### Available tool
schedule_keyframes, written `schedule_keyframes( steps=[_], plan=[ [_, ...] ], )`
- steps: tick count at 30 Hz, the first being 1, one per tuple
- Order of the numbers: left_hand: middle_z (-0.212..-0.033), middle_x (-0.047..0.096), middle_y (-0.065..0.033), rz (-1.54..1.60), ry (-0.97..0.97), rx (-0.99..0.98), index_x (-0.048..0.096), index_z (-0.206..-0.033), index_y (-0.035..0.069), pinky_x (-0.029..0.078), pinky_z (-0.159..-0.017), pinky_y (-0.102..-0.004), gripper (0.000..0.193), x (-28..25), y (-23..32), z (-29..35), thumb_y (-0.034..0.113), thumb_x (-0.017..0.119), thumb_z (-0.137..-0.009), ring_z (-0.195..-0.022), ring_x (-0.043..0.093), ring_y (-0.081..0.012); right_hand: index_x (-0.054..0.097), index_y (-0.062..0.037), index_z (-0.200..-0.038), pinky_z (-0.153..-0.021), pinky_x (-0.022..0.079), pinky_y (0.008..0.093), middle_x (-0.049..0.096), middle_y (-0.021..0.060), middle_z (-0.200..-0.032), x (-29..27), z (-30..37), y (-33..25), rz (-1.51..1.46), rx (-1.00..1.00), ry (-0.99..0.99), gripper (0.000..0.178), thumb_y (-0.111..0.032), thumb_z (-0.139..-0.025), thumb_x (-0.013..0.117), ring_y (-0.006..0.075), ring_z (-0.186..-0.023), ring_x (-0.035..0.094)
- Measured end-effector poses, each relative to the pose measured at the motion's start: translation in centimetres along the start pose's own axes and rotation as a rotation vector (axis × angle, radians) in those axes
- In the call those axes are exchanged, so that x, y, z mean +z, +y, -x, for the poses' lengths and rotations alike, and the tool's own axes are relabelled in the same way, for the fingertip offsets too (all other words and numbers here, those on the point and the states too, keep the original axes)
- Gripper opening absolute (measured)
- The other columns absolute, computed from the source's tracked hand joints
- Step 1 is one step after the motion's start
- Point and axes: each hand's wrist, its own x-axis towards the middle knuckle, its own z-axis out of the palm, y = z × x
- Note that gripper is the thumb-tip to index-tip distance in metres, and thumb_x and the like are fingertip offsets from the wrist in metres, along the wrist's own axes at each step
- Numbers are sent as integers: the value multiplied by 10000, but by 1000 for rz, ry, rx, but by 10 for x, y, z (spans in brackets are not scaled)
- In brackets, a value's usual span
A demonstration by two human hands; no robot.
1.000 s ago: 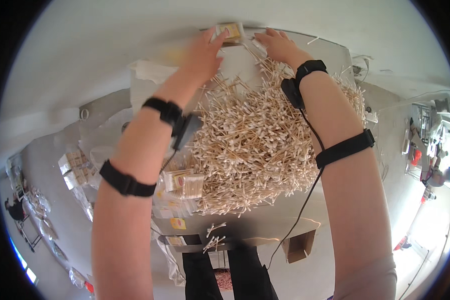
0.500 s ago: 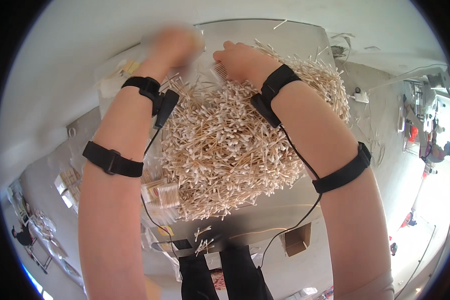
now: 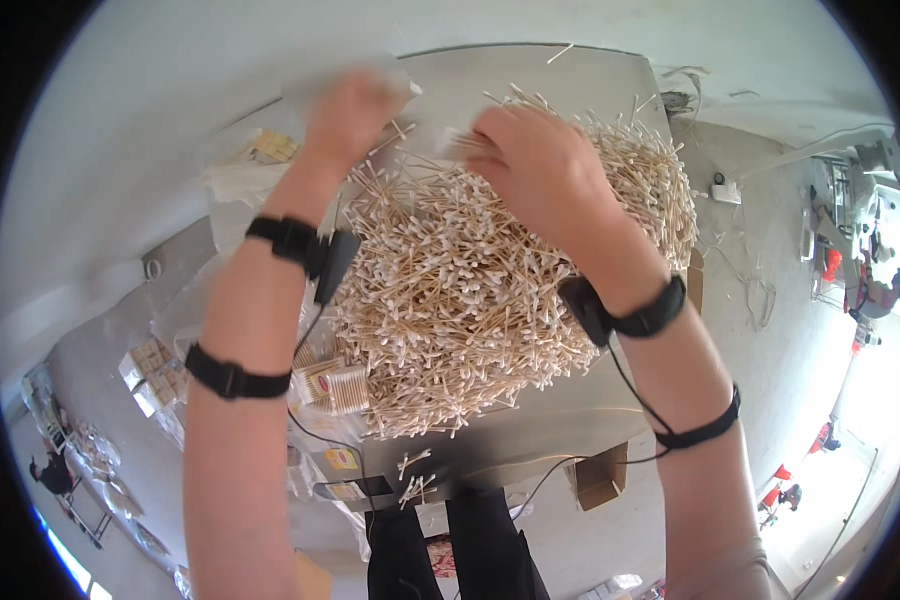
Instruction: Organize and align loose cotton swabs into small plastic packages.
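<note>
A large heap of cotton swabs (image 3: 460,290) with white tips and pale sticks covers much of the table. Over its far edge, my right hand (image 3: 550,170) is closed on a small bundle of cotton swabs (image 3: 458,143), blurred at the ends. My left hand (image 3: 350,118), at the far left of the heap, looks curled and is smeared by motion. Something pale and translucent shows around its fingers, too blurred to name. A few loose swabs (image 3: 395,135) lie between the two hands.
Packed swab packets (image 3: 340,388) lie at the heap's near left, and a yellowish packet (image 3: 273,148) on white plastic at the far left. An open cardboard box (image 3: 600,478) sits below the table's near edge. Cables run from black straps on both forearms. Other people are in the distance.
My right hand has moved right and nearer to me, with the swab bundle in it. My left hand has come slightly nearer, still blurred.
</note>
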Motion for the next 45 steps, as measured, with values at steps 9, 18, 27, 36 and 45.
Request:
schedule_keyframes(
  steps=[9, 18, 27, 36, 45],
  plan=[
    [-1254, 568, -92, 1107, -162, -444, 433, -1344, 15, 401, -1024, -317, 455, -52, 132, 155, 330, 526, -1030, -1159, 518, -165, 492, 3, -1186, -779, 533, 286, 590, 91, -1101, -1, 93, -88, -1620, 803, 229, 345, -101, -920, 685, 142, -959, 605],
    [-969, 603, -129, 752, -446, -104, 565, -1204, 22, 483, -761, -343, 279, -56, 174, 173, 236, 513, -1032, -823, 590, -254, 404, -28, -1284, -896, 517, 301, 560, 67, -1166, -17, 200, -127, -1581, 1069, 447, 507, 67, -866, 675, 151, -1074, 574],
    [-868, 677, -204, 280, -60, 109, 679, -922, 8, 515, -719, -437, 269, 56, 112, -70, 265, 604, -899, -831, 652, -383, 432, -47, -1287, -911, 506, 307, 568, 35, -1163, -29, 338, -108, -1666, 1448, 277, 607, 52, -782, 753, 149, -1083, 576],
    [-1074, 689, -189, -65, -248, 92, 689, -1073, 35, 527, -857, -422, 390, 136, 122, -170, 366, 654, -871, -1008, 653, -344, 499, -62, -1251, -877, 523, 297, 600, 25, -1134, 22, 430, -107, -1823, 1615, 295, 575, 51, -759, 775, 137, -1057, 598],
    [-876, 705, -148, -290, -145, 178, 654, -883, 47, 528, -746, -439, 255, 165, 128, -190, 298, 690, -857, -841, 666, -353, 541, -53, -1215, -903, 518, 294, 617, 8, -1132, 45, 441, -103, -1796, 1623, 313, 573, 70, -722, 805, 130, -1049, 604]
  ],
)
